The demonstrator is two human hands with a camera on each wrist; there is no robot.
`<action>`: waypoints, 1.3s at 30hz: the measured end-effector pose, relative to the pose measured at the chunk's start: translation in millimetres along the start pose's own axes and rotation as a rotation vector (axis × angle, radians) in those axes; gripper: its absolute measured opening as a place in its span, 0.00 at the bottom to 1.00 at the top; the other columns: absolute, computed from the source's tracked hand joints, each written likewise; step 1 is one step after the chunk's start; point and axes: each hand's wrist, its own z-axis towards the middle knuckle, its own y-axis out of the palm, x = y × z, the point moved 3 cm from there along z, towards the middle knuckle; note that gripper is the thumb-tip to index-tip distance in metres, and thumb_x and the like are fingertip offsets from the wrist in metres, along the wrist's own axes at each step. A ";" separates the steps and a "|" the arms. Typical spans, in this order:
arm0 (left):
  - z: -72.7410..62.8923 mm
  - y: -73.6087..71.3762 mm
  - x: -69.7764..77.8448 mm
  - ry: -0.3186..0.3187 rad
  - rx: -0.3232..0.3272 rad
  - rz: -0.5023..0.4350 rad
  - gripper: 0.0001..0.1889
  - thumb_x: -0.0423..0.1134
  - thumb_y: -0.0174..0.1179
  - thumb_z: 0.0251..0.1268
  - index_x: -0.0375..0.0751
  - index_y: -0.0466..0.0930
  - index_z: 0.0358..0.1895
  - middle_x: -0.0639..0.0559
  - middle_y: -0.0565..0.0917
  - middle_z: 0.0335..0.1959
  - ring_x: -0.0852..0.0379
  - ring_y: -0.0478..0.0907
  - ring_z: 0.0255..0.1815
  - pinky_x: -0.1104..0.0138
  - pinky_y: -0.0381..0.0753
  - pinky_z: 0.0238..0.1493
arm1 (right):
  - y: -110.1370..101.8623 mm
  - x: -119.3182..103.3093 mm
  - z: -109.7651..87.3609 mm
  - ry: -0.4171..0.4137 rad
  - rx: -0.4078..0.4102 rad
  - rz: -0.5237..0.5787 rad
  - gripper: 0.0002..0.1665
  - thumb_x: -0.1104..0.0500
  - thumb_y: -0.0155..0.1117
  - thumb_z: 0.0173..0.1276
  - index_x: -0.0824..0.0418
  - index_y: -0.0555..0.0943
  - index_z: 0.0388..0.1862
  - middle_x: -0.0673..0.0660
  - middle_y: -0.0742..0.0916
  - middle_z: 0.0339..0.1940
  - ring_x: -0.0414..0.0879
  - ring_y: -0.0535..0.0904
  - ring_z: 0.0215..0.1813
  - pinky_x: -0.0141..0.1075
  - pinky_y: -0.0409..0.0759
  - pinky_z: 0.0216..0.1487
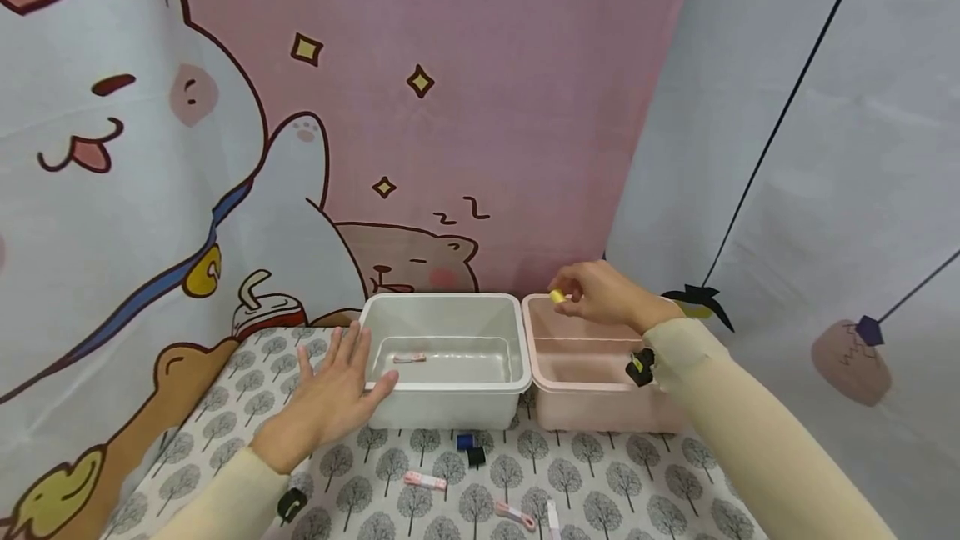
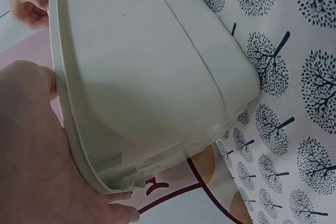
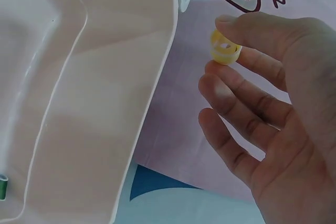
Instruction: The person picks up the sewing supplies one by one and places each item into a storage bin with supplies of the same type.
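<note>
My right hand (image 1: 603, 298) pinches a small yellow thread spool (image 3: 224, 51) between thumb and index finger, its hollow end showing in the right wrist view. In the head view the hand is over the back of the pink bin (image 1: 607, 415), while its other fingers are loosely bent. Part of a green spool (image 3: 3, 187) shows inside that bin. With fingers spread and fairly straight, my left hand (image 1: 333, 390) rests at the left rim of the white bin (image 1: 450, 407). A small pink-and-white strip bundle (image 1: 409, 358) lies on the white bin's floor.
Both bins stand side by side on a tree-print cloth (image 1: 562, 473), against a cartoon backdrop (image 1: 525, 107). In front lie a blue spool (image 1: 465, 442), a black spool (image 1: 476, 457), a pink strip bundle (image 1: 425, 481), a pink looped strip (image 1: 515, 515) and a white strip (image 1: 553, 519).
</note>
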 end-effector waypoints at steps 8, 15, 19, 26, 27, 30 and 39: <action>0.2 -0.7 0.0 -0.001 0.009 -0.001 0.55 0.78 0.36 0.91 0.33 0.45 0.97 0.37 0.39 1.00 0.27 0.38 1.00 0.13 0.23 0.86 | 5.9 1.8 11.2 0.019 -0.016 0.009 0.13 0.61 0.85 0.73 0.62 0.95 0.53 0.52 0.98 0.40 0.46 0.91 0.42 0.43 0.91 0.50; -0.1 -0.7 0.7 -0.003 0.006 0.000 0.55 0.77 0.36 0.92 0.32 0.46 0.97 0.36 0.39 1.00 0.27 0.38 1.00 0.13 0.23 0.86 | 7.1 5.8 12.5 0.035 -0.027 0.002 0.14 0.59 0.86 0.73 0.62 0.95 0.54 0.52 0.97 0.39 0.45 0.91 0.42 0.44 0.91 0.50; 0.7 -0.5 0.5 0.000 0.011 0.004 0.55 0.77 0.37 0.92 0.32 0.48 0.96 0.36 0.40 1.00 0.26 0.39 1.00 0.13 0.24 0.86 | 9.2 8.0 12.6 0.034 -0.026 0.003 0.14 0.60 0.85 0.73 0.62 0.95 0.54 0.52 0.97 0.38 0.45 0.91 0.42 0.43 0.90 0.50; -0.3 -0.7 -0.2 -0.006 0.001 -0.003 0.54 0.77 0.37 0.92 0.32 0.48 0.96 0.36 0.40 1.00 0.26 0.39 1.00 0.13 0.23 0.86 | 13.7 9.6 14.6 0.030 -0.029 0.007 0.15 0.59 0.85 0.73 0.62 0.95 0.55 0.53 0.97 0.40 0.46 0.92 0.43 0.45 0.91 0.52; -0.3 -0.8 -0.1 -0.007 0.001 -0.001 0.54 0.77 0.36 0.92 0.32 0.48 0.96 0.36 0.39 1.00 0.26 0.39 1.00 0.13 0.23 0.86 | 13.7 9.3 14.4 0.026 -0.029 0.003 0.17 0.58 0.86 0.73 0.62 0.95 0.57 0.55 0.98 0.42 0.47 0.92 0.44 0.46 0.92 0.52; -0.4 -0.9 0.2 -0.006 0.001 -0.005 0.55 0.77 0.36 0.92 0.32 0.48 0.96 0.36 0.39 1.00 0.26 0.38 1.00 0.13 0.23 0.86 | 13.6 8.6 13.2 0.014 -0.021 -0.021 0.25 0.55 0.88 0.71 0.64 0.93 0.62 0.60 0.97 0.51 0.55 0.94 0.50 0.53 0.93 0.57; 0.1 1.3 -1.4 -0.002 0.002 -0.004 0.54 0.76 0.38 0.92 0.31 0.48 0.96 0.35 0.40 1.00 0.26 0.39 1.00 0.12 0.23 0.86 | 13.8 3.4 7.0 0.007 -0.012 -0.056 0.33 0.51 0.87 0.71 0.63 0.90 0.70 0.68 0.92 0.66 0.67 0.89 0.67 0.65 0.89 0.71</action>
